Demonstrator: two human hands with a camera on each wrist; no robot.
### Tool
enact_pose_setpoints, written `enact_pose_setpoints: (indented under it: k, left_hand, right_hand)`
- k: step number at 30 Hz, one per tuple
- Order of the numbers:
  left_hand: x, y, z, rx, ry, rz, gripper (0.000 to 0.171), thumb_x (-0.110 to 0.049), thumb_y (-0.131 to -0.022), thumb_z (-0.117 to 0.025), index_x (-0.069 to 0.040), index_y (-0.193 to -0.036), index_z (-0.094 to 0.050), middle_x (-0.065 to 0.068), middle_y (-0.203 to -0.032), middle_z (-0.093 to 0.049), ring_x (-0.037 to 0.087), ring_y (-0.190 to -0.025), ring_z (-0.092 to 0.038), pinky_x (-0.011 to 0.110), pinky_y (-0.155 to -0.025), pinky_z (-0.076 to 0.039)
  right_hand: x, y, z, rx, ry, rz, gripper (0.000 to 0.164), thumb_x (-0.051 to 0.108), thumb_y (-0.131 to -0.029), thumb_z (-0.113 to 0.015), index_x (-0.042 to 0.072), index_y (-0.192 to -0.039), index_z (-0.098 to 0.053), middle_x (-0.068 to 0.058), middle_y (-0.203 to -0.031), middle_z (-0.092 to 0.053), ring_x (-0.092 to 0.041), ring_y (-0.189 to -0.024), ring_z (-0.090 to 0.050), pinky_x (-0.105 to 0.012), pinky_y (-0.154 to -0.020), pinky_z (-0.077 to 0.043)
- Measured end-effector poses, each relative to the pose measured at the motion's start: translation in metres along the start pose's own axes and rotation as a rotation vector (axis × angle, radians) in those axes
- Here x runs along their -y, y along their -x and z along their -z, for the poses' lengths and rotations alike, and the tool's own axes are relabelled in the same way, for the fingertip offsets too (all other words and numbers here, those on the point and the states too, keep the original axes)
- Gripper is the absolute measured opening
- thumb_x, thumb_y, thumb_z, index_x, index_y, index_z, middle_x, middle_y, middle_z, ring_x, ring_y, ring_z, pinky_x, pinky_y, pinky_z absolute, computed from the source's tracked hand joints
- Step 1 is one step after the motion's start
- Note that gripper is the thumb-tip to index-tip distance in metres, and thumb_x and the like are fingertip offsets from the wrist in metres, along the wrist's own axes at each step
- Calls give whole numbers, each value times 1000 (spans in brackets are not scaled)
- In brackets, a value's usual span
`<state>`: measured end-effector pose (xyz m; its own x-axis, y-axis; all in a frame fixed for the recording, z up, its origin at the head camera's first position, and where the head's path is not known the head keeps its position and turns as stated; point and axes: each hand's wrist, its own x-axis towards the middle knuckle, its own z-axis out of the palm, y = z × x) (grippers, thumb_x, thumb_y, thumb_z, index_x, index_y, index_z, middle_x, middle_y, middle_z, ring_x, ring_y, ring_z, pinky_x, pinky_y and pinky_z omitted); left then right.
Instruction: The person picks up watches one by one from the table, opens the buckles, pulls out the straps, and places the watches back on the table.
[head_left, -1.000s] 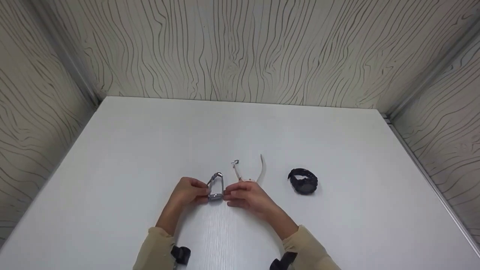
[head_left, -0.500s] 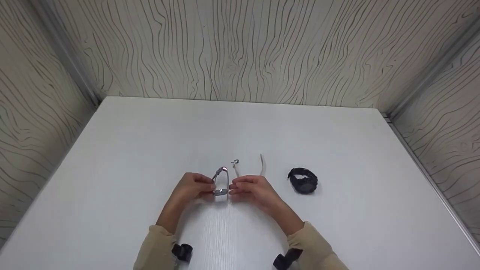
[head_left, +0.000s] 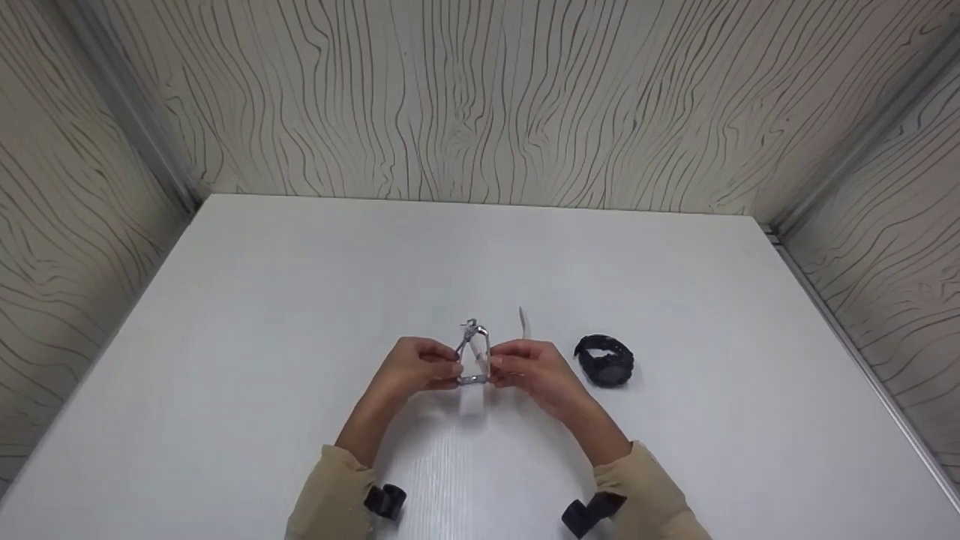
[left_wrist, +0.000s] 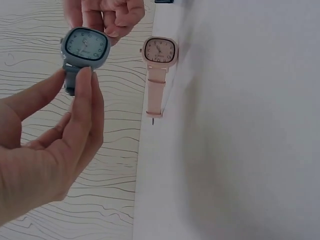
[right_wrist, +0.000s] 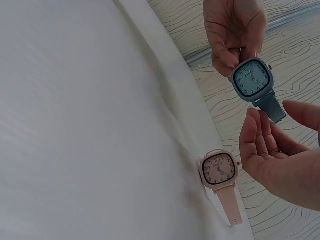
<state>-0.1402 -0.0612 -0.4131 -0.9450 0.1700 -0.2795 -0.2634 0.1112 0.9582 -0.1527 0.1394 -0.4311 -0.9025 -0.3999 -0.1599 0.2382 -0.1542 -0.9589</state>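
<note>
A grey-blue watch (head_left: 473, 379) with a rounded square face stands as a loop between both hands, its buckle at the far top. The left hand (head_left: 415, 367) pinches its strap beside the case, as the left wrist view also shows with the watch face (left_wrist: 86, 44). My right hand (head_left: 536, 371) holds the other side; in the right wrist view its fingers (right_wrist: 252, 132) meet the strap (right_wrist: 270, 107). Just beyond lies a pink watch (right_wrist: 219, 169), face visible in both wrist views. From the head, only its pale strap tip (head_left: 523, 322) shows clearly; the right hand covers much of it.
To the right of the hands, a black watch (head_left: 606, 364) lies on the white table (head_left: 337, 262). Wood-patterned panels (head_left: 480, 97) rise behind the table and on both sides. Black devices sit on both sleeves (head_left: 330, 495).
Both hands have moved right and slightly away from the body, carrying the grey-blue watch. It now overlaps the pink watch's buckle end in the head view. The black watch stays put.
</note>
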Motion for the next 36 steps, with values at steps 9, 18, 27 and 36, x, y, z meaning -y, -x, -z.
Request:
enact_pose_setpoints:
  k: [9,18,27,36]
  left_hand:
    - [-1,2,-15,49,-24,-54,26,2,-80,-66,14,-102,-58,13,-82,-63,20,-74,-65,30,-68,-54]
    - [2,2,-22,94,-16,-67,25,2,-80,-67,12,-101,-59,12,-81,-63,20,-73,-65,30,-67,-54]
    - [7,-1,-24,108,-15,-65,26,3,-80,-66,14,-102,-58,11,-82,-62,22,-75,-64,31,-67,-54]
    - [7,0,-26,108,-24,-63,25,2,-80,-66,12,-101,-59,10,-81,-62,18,-73,-64,30,-68,-54]
  right_hand:
    - [2,8,14,27,49,23,8,0,-82,-62,-1,-90,-62,-14,-89,-65,-18,-76,-62,-32,-73,-51]
    - [0,11,21,50,39,37,10,-1,-82,-63,-3,-91,-61,-20,-97,-65,-28,-86,-62,-33,-72,-51]
    - [-2,13,25,82,28,40,10,-3,-82,-61,1,-91,-62,-15,-97,-66,-24,-84,-62,-34,-75,-51]
    - [-2,13,26,65,-15,48,11,-5,-82,-60,1,-91,-63,-13,-90,-65,-19,-76,-62,-33,-73,-52]
